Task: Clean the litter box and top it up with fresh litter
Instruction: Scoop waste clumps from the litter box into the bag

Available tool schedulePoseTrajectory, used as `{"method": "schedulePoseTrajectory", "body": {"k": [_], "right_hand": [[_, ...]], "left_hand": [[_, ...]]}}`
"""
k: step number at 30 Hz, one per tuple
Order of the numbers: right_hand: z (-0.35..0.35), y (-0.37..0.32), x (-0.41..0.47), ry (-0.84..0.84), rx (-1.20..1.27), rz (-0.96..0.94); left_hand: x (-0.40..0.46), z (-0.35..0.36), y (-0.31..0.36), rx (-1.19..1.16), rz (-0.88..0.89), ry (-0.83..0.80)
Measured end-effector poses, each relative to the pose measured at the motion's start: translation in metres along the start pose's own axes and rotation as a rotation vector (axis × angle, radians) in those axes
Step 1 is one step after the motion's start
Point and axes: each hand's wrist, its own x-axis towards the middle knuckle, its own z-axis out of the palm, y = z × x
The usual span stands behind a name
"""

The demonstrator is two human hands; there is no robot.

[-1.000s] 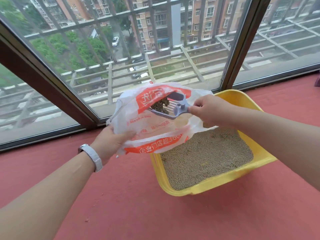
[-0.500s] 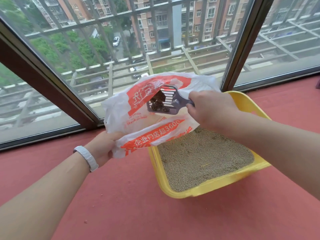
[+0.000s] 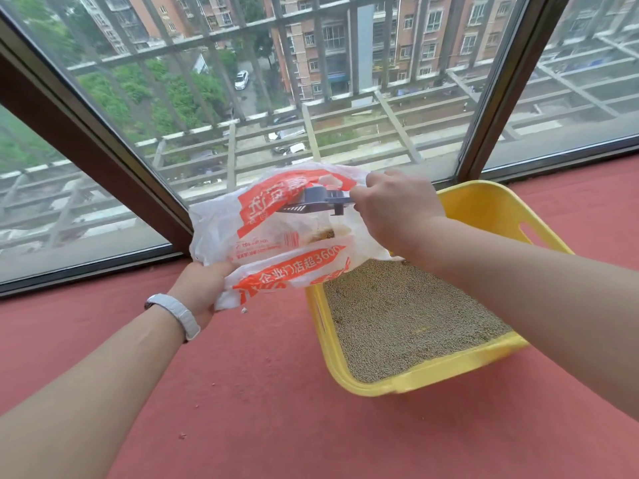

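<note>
A yellow litter box (image 3: pixel 428 378) sits on the red floor at centre right, filled with beige litter (image 3: pixel 404 316). My left hand (image 3: pixel 202 288) grips the lower left edge of a white and orange plastic bag (image 3: pixel 276 236), held open above the box's far left corner. My right hand (image 3: pixel 394 205) holds the handle of a grey slotted scoop (image 3: pixel 311 202), turned over inside the bag's mouth. Brown clumps (image 3: pixel 323 234) show through the bag below the scoop.
The red floor (image 3: pixel 259 426) carries a few stray litter grains near the box. Tall windows with dark frames (image 3: pixel 90 146) stand right behind the bag and box. A white band is on my left wrist (image 3: pixel 178 314).
The scoop has rotated from holding clumps upright to face down, and the clumps have dropped into the bag. My left hand moved slightly right with the bag.
</note>
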Motion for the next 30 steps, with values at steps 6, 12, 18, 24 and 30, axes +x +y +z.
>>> {"method": "schedulePoseTrajectory", "body": {"k": [6,12,18,24,30], "right_hand": [[-0.002,0.006,-0.002,-0.048,0.063,0.063],[-0.025,0.035,-0.021,-0.144,0.455,0.291],[-0.018,0.099,-0.042,-0.265,0.907,0.479],[0.021,0.16,-0.081,-0.329,0.792,0.67],[0.058,0.186,-0.108,-0.639,0.183,0.567]], "left_hand": [[0.0,0.002,0.0,-0.012,-0.003,-0.003],[0.014,-0.001,-0.001,-0.028,0.019,0.019],[0.022,0.003,-0.001,-0.042,0.039,0.055],[0.028,0.0,-0.004,-0.017,0.024,0.113],[0.022,0.007,-0.005,0.054,0.03,0.121]]}}
